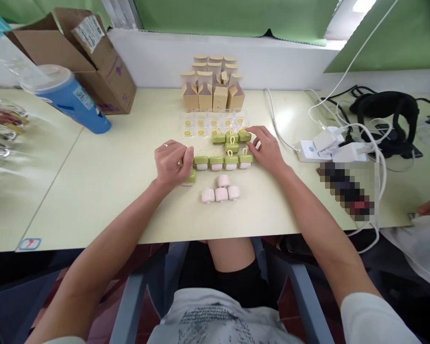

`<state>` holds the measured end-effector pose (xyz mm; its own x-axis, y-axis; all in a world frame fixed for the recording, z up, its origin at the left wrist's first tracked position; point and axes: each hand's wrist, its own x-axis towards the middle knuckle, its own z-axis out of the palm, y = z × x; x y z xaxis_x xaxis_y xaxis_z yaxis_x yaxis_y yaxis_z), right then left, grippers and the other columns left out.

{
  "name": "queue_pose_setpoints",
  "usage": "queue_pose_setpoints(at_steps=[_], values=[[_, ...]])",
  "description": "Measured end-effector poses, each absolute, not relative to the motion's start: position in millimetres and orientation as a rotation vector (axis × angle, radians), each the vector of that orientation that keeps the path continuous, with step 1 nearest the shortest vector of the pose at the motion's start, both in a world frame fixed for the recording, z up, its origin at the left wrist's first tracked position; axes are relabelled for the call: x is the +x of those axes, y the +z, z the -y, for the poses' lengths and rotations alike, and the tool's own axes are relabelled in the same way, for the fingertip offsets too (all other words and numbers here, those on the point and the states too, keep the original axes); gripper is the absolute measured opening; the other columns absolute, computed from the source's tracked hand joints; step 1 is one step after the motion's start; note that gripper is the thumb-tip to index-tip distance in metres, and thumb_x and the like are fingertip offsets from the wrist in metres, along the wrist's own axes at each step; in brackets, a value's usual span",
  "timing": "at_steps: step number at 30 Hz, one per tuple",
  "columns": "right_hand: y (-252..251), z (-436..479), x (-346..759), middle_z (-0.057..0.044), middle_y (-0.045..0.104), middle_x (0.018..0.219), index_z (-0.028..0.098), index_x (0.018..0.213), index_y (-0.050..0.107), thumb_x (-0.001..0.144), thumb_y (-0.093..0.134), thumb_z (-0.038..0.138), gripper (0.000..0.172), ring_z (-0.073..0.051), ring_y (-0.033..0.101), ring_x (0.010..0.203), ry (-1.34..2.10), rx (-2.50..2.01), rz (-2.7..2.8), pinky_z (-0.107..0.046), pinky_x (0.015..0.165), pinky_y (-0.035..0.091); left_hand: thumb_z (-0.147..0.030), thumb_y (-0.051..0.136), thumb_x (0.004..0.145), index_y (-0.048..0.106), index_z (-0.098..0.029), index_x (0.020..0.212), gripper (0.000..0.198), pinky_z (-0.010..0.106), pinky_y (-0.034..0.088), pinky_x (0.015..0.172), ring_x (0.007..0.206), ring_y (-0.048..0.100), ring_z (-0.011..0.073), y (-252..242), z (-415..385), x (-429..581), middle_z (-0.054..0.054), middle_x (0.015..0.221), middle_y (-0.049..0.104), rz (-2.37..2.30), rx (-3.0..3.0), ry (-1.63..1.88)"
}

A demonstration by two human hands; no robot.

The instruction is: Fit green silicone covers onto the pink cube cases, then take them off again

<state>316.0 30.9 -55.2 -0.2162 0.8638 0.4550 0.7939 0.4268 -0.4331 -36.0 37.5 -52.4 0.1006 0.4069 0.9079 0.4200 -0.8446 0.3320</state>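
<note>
Four pink blocks (221, 194) mid-frame, four green-capped blocks (217, 161) above, left hand (172, 162) curled, hold unclear, right hand (267, 148) half-open beside four green lids (231, 147)

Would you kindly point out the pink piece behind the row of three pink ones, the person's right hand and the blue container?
Pink piece (223, 181): head view, middle of its visible surface.
Right hand (268, 149): head view, back of the hand.
Blue container (72, 102): head view, its side wall.
</note>
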Motion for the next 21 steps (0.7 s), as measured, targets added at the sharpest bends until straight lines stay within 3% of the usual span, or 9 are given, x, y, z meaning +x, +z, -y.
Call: queue_pose_setpoints(at_steps=[3, 5, 7, 10, 13, 17, 21], values=[[-56, -31, 314, -0.015, 0.076, 0.149, 0.023, 0.158, 0.070, 0.108, 0.059, 0.028, 0.051, -0.021, 0.075, 0.081, 0.155, -1.403, 2.012, -0.039, 0.081, 0.067, -0.035, 0.058, 0.117, 0.043, -0.023, 0.064, 0.057, 0.037, 0.032, 0.065, 0.052, 0.039, 0.0127, -41, -40, -41, -0.005, 0.057, 0.037, 0.691, -2.148, -1.817], [-58, -31, 314, -0.014, 0.078, 0.145, 0.022, 0.148, 0.077, 0.107, 0.063, 0.031, 0.044, -0.021, 0.073, 0.076, 0.119, -1.366, 1.988, -0.041, 0.081, 0.067, -0.028, 0.054, 0.120, 0.047, -0.023, 0.066, 0.054, 0.037, 0.035, 0.066, 0.054, 0.041, 0.0108, -32, -39, -43, -0.005, 0.057, 0.041, 0.829, -2.084, -1.814], [-62, -33, 317, -0.014, 0.080, 0.141, 0.023, 0.138, 0.083, 0.106, 0.065, 0.034, 0.038, -0.021, 0.073, 0.075, 0.070, -1.343, 1.970, -0.042, 0.081, 0.067, -0.026, 0.053, 0.119, 0.042, -0.023, 0.065, 0.055, 0.036, 0.034, 0.061, 0.052, 0.037, 0.0106, -26, -37, -42, -0.006, 0.056, 0.040, 0.756, -2.079, -1.810], [-68, -37, 322, -0.015, 0.080, 0.134, 0.023, 0.139, 0.083, 0.103, 0.072, 0.036, 0.040, -0.021, 0.073, 0.073, 0.030, -1.363, 1.941, -0.042, 0.077, 0.066, -0.022, 0.056, 0.115, 0.032, -0.024, 0.068, 0.053, 0.036, 0.030, 0.058, 0.051, 0.032, 0.0117, -23, -30, -36, -0.006, 0.055, 0.034, 0.695, -2.097, -1.779], [-71, -37, 326, -0.014, 0.080, 0.135, 0.025, 0.132, 0.085, 0.103, 0.073, 0.039, 0.035, -0.020, 0.073, 0.071, 0.029, -1.361, 1.912, -0.044, 0.075, 0.068, -0.018, 0.059, 0.110, 0.032, -0.024, 0.069, 0.050, 0.034, 0.034, 0.059, 0.051, 0.034, 0.0121, -19, -16, -27, -0.007, 0.054, 0.036, 0.633, -2.261, -1.703], [-68, -30, 331, -0.013, 0.085, 0.133, 0.026, 0.130, 0.084, 0.105, 0.072, 0.042, 0.032, -0.023, 0.079, 0.079, 0.093, -1.347, 1.858, -0.042, 0.069, 0.068, -0.024, 0.065, 0.106, 0.054, -0.024, 0.071, 0.037, 0.034, 0.046, 0.070, 0.058, 0.050, 0.0138, -8, 6, -22, -0.005, 0.059, 0.056, 0.503, -2.722, -1.451], [-64, -26, 331, -0.008, 0.087, 0.106, 0.027, 0.129, 0.078, 0.107, 0.071, 0.048, 0.031, -0.027, 0.084, 0.083, 0.144, -1.337, 1.585, -0.042, 0.067, 0.069, -0.040, 0.070, 0.110, 0.078, -0.024, 0.095, 0.024, 0.037, 0.050, 0.078, 0.088, 0.069, 0.0225, 7, 20, -28, 0.003, 0.082, 0.080, 0.498, -3.192, -1.003]])
